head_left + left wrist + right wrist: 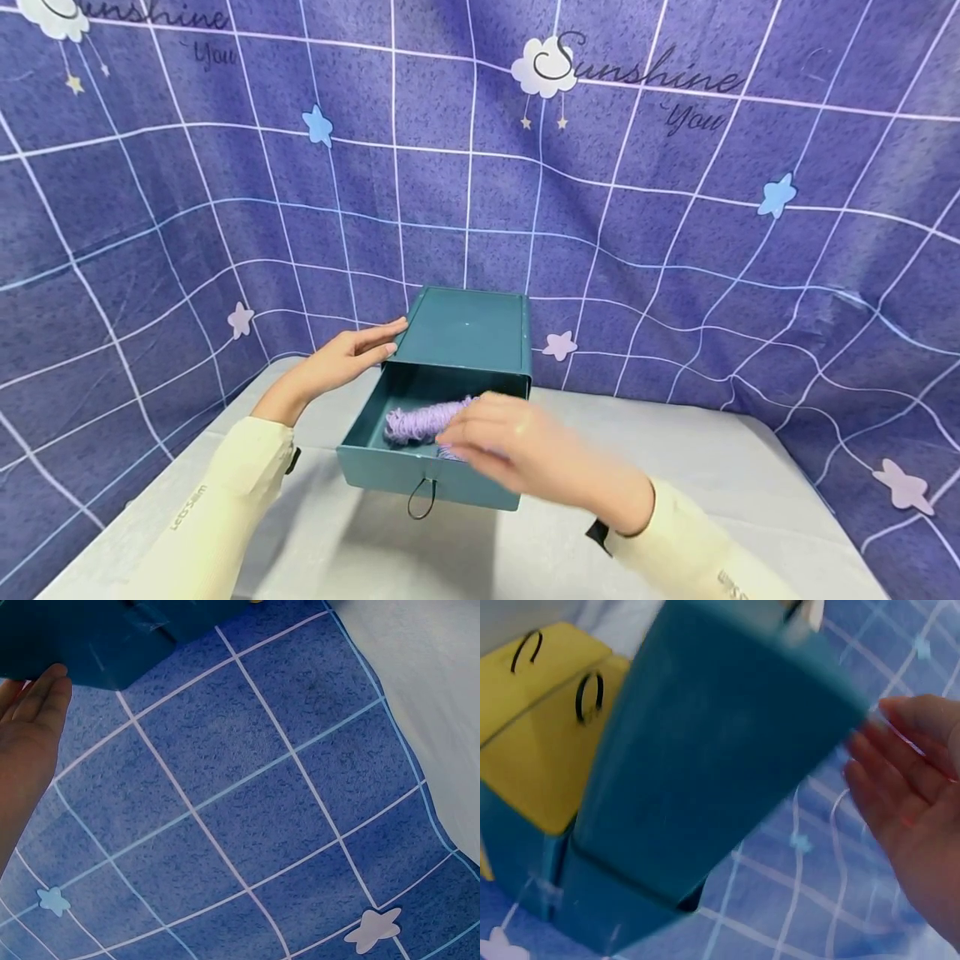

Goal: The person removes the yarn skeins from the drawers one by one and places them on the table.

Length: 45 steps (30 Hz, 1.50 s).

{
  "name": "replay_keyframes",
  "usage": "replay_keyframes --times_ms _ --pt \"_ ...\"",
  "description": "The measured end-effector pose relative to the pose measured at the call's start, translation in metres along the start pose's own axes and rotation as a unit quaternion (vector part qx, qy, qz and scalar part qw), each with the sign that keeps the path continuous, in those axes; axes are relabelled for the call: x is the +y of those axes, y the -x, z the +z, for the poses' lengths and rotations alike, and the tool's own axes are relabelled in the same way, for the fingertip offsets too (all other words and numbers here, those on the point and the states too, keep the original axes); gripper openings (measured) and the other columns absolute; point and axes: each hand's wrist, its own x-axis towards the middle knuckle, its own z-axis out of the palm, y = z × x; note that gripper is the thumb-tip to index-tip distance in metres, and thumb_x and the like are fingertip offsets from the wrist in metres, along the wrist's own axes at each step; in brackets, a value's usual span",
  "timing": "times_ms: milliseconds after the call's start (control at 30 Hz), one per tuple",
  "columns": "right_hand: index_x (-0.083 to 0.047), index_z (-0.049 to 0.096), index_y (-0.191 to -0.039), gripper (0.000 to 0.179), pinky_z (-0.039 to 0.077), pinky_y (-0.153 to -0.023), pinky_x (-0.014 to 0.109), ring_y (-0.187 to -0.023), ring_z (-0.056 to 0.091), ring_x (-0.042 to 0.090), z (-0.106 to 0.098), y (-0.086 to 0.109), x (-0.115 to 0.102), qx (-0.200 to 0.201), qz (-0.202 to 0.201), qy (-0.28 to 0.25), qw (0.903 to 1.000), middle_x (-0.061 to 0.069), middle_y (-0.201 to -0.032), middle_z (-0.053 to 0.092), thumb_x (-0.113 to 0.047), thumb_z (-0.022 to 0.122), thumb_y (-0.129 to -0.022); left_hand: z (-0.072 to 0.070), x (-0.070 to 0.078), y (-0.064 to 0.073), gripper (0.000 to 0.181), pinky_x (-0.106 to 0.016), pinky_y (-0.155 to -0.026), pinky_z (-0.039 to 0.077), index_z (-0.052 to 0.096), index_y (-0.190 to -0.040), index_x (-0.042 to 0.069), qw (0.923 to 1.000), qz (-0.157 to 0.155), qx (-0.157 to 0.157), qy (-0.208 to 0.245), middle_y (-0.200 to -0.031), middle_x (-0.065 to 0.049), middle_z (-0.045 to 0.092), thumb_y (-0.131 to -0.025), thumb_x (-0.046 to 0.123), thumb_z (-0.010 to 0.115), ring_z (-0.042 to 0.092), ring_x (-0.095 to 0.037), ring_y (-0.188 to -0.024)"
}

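Observation:
A teal drawer (367, 471) is pulled out of its teal case (468, 329), a black loop (422, 500) hanging from its front. Inside lies a fluffy lilac bundle of yarn (423, 421), and more purple strands show under my right hand. My left hand (345, 358) rests with extended fingers against the case's left top edge; the left wrist view catches it beside the teal wall (82, 645). Over the drawer's right part is my right hand (502, 442), blurred. From the right wrist view that hand (915, 776) has loosely bent fingers beside the drawer's corner, nothing visible in them.
Yellow drawer fronts (547, 727) with black loops appear beside the teal drawer in the right wrist view. The case stands on a white-covered table (637, 483). Behind it and along the sides hangs a purple-blue gridded cloth (435, 192) with stars.

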Motion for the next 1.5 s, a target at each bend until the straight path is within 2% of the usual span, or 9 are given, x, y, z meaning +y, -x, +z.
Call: replay_keyframes --times_ms 67,167,300,433,567,900,1067,1233,1500 --pt "-0.005 0.07 -0.109 0.024 0.047 -0.093 0.02 -0.099 0.062 0.013 -0.005 0.001 0.012 -0.024 0.044 -0.056 0.9971 0.002 -0.104 0.069 -0.003 0.07 -0.086 0.0 0.0 -0.001 0.055 -0.051 -0.108 0.034 0.036 -0.149 0.01 1.0 0.002 0.001 -0.003 -0.154 -0.008 0.031 -0.101 0.033 0.05 0.035 -0.03 -0.138" --pt "-0.005 0.068 -0.116 0.026 0.046 -0.095 0.021 -0.106 0.06 0.012 -0.007 0.003 0.026 -0.095 0.099 -0.107 0.9846 0.003 -0.11 0.067 -0.006 0.067 -0.09 0.0 -0.001 -0.001 0.054 -0.051 -0.109 0.033 0.036 -0.149 0.009 1.0 0.001 0.0 -0.002 -0.155 -0.009 0.031 -0.102 0.032 0.05 0.034 -0.03 -0.138" --pt "-0.005 0.066 -0.121 0.029 0.043 -0.1 0.022 -0.113 0.058 0.011 0.0 0.003 0.036 -0.19 0.126 -0.145 0.9627 0.002 -0.117 0.067 -0.01 0.065 -0.092 -0.001 -0.001 -0.001 0.054 -0.051 -0.109 0.032 0.036 -0.149 0.009 1.0 0.001 -0.001 0.003 -0.155 -0.009 0.03 -0.102 0.031 0.05 0.033 -0.03 -0.139" --pt "-0.004 0.066 -0.121 0.033 0.04 -0.104 0.023 -0.116 0.058 0.013 0.009 0.001 0.04 -0.243 0.122 -0.149 0.9508 0.003 -0.118 0.067 -0.005 0.068 -0.089 0.0 -0.001 -0.001 0.055 -0.051 -0.109 0.032 0.036 -0.15 0.011 1.0 -0.001 0.001 0.01 -0.155 -0.008 0.03 -0.101 0.032 0.05 0.032 -0.029 -0.139" --pt "-0.004 0.065 -0.124 0.039 0.041 -0.103 0.023 -0.118 0.057 0.015 0.014 -0.002 0.04 -0.282 0.137 -0.136 0.9398 0.004 -0.122 0.065 -0.005 0.071 -0.085 0.001 -0.001 0.0 0.055 -0.05 -0.109 0.032 0.036 -0.15 0.011 1.0 -0.002 0.004 0.006 -0.155 -0.007 0.03 -0.101 0.034 0.05 0.032 -0.028 -0.139" --pt "-0.005 0.063 -0.127 0.039 0.039 -0.105 0.024 -0.119 0.056 0.013 0.022 -0.009 0.037 -0.343 0.183 -0.11 0.9149 0.001 -0.125 0.064 -0.011 0.069 -0.088 0.001 -0.001 0.0 0.054 -0.052 -0.111 0.029 0.036 -0.149 0.009 1.0 0.003 0.005 0.002 -0.155 -0.01 0.029 -0.102 0.031 0.049 0.027 -0.031 -0.142" --pt "-0.004 0.063 -0.126 0.042 0.041 -0.102 0.024 -0.117 0.057 0.014 0.019 -0.01 0.037 -0.333 0.188 -0.112 0.9174 0.001 -0.124 0.064 -0.005 0.072 -0.084 0.002 -0.001 0.0 0.054 -0.051 -0.111 0.029 0.036 -0.15 0.011 1.0 0.0 0.004 0.002 -0.155 -0.008 0.029 -0.102 0.032 0.049 0.027 -0.029 -0.141" --pt "-0.006 0.062 -0.127 0.047 0.042 -0.102 0.027 -0.117 0.057 0.017 0.01 -0.008 0.038 -0.296 0.172 -0.111 0.9331 0.002 -0.125 0.063 -0.003 0.073 -0.082 0.002 0.0 0.0 0.055 -0.049 -0.111 0.03 0.036 -0.15 0.013 1.0 -0.005 0.002 0.006 -0.155 -0.004 0.029 -0.101 0.034 0.05 0.028 -0.026 -0.141" --pt "-0.008 0.06 -0.13 0.044 0.044 -0.1 0.028 -0.114 0.056 0.015 -0.008 -0.009 0.04 -0.224 0.165 -0.136 0.9508 0.003 -0.127 0.061 -0.011 0.071 -0.087 0.001 -0.001 0.0 0.055 -0.05 -0.111 0.03 0.035 -0.15 0.012 0.9999 -0.001 0.002 0.012 -0.156 -0.005 0.029 -0.101 0.034 0.049 0.028 -0.027 -0.142"
